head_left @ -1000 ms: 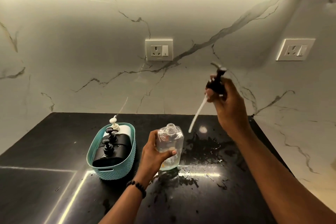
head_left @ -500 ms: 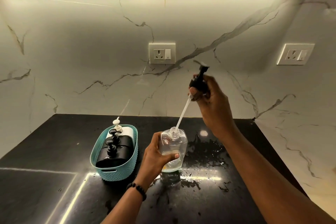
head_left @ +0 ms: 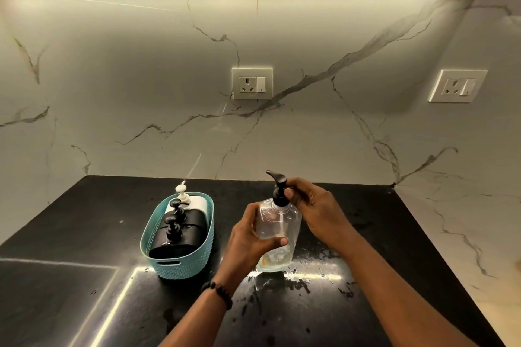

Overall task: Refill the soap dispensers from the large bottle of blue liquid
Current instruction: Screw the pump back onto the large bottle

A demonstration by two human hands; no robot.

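Note:
A clear soap dispenser bottle (head_left: 279,231) stands on the black counter (head_left: 84,234), nearly empty. My left hand (head_left: 248,239) grips its body from the left. A black pump head (head_left: 277,186) sits in the bottle's neck, its tube reaching down inside. My right hand (head_left: 315,211) pinches the pump's collar with thumb and fingers. A teal basket (head_left: 180,265) to the left holds two black dispensers (head_left: 180,234) and a white one (head_left: 186,198). No large bottle of blue liquid is in view.
Wet splashes cover the counter around and in front of the clear bottle. A marble wall stands behind, with one socket (head_left: 252,83) in the middle and another socket (head_left: 456,86) on the right wall. The counter ends at the right wall.
My right hand has brought the pump down from the air, threading its tube into the clear bottle until the head sits on the neck. The left hand has kept holding the bottle.

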